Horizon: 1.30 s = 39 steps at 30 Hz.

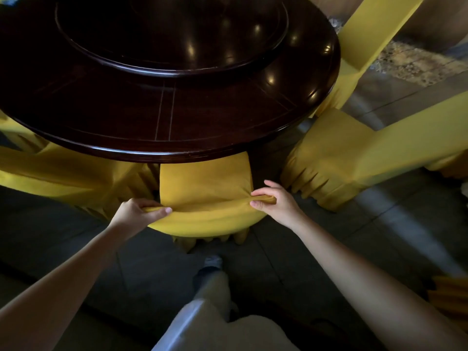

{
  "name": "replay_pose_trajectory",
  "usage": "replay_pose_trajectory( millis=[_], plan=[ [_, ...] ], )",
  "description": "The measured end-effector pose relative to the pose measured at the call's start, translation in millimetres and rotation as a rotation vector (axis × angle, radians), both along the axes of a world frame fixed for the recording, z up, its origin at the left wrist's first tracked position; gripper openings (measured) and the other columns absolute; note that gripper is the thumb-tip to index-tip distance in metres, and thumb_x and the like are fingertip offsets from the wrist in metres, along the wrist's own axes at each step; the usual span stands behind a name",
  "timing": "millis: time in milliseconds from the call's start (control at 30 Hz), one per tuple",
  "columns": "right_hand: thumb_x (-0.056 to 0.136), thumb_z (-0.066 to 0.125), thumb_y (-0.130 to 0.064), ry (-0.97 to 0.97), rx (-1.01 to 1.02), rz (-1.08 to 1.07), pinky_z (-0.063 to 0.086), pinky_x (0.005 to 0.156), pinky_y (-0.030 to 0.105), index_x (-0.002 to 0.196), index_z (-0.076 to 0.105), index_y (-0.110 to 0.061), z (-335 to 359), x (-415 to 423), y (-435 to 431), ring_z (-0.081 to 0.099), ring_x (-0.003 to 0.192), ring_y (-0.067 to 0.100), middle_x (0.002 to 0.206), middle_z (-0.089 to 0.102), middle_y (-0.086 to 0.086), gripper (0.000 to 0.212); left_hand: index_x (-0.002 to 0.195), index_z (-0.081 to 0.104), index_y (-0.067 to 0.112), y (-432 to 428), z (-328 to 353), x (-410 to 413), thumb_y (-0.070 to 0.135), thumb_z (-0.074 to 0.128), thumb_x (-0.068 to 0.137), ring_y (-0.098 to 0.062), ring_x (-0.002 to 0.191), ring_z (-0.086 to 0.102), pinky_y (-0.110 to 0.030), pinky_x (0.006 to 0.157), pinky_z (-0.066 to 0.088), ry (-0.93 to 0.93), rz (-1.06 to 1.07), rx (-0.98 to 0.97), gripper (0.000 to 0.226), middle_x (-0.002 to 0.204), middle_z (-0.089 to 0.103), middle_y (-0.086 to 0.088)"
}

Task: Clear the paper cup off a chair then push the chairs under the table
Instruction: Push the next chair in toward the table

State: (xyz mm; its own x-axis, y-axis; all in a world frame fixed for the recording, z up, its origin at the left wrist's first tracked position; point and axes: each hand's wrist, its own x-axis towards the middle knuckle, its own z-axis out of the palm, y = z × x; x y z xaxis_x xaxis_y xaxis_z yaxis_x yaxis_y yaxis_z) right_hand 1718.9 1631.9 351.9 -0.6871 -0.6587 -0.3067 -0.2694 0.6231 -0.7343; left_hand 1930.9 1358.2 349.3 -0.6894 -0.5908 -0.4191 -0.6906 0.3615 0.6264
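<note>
Below the near rim of the round dark table (177, 153), a chair draped in a yellow cover (205, 188) sits with its seat partly under the tabletop. Only the head camera shows this. The left hand (138, 211) is clenched on the top edge of the chair's back at its left corner, and the right hand (272, 198) pinches a fold of the cover at the right corner; gripping both corners likely keeps the chair square as it goes in. Beside this chair, further yellow-covered chairs, one to the left (50, 171) and one to the right (329, 158), already stand close against the table. No paper cup is visible on the seat, the table or the floor (278, 262), so that step looks done. A foot (212, 262) is planted just behind the chair, bracing the push.
</note>
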Motion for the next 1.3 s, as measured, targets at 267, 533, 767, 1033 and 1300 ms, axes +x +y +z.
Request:
replay_pose_trajectory(
  millis=[267,533,767,1033,1300],
  plan=[
    [0.075,0.065,-0.055,0.053,-0.022,0.063,0.040,0.099,0.028,0.107,0.070,-0.024,-14,-5,3,0.050,0.120,0.016,0.123,0.054,0.000,0.044,0.095,0.072,0.031,-9,3,-2,0.090,0.053,0.045,-0.015,0.091,0.061,-0.034,0.080,0.051,-0.110,-0.116,-0.037,0.079,0.093,0.069,0.006],
    [0.081,0.060,-0.058,-0.017,0.154,0.301,0.020,0.116,0.042,0.140,0.043,-0.026,2,-57,17,0.012,0.145,0.019,0.157,0.020,-0.001,0.069,0.139,0.041,0.034,66,12,-165,0.095,0.030,0.055,-0.015,0.132,0.044,-0.043,0.117,0.017,0.010,-0.440,-0.235,0.104,0.142,0.049,0.002],
    [0.090,0.040,-0.061,0.252,0.287,0.077,0.004,0.118,0.050,0.150,0.013,-0.033,31,-145,100,-0.012,0.146,0.017,0.161,-0.003,-0.003,0.072,0.148,-0.006,0.035,151,44,-313,0.087,0.007,0.062,-0.011,0.144,-0.015,-0.048,0.117,-0.010,0.156,-0.885,-0.361,0.101,0.158,-0.008,0.011],
    [0.090,0.041,-0.058,0.382,0.347,-0.321,0.000,0.117,0.051,0.149,0.013,-0.034,41,-219,192,-0.021,0.141,0.013,0.160,-0.005,-0.003,0.070,0.149,-0.006,0.030,248,56,-451,0.089,-0.005,0.059,-0.012,0.145,-0.013,-0.044,0.116,-0.009,0.270,-1.177,-0.403,0.108,0.159,-0.008,0.008],
    [0.091,0.043,-0.053,0.234,0.398,-0.582,-0.004,0.118,0.048,0.149,0.006,-0.034,41,-269,295,-0.020,0.144,0.018,0.160,-0.011,-0.003,0.072,0.148,-0.006,0.034,379,60,-542,0.091,-0.006,0.057,-0.003,0.140,-0.016,-0.044,0.116,-0.007,0.389,-1.335,-0.283,0.108,0.150,-0.015,0.019]
  ],
)
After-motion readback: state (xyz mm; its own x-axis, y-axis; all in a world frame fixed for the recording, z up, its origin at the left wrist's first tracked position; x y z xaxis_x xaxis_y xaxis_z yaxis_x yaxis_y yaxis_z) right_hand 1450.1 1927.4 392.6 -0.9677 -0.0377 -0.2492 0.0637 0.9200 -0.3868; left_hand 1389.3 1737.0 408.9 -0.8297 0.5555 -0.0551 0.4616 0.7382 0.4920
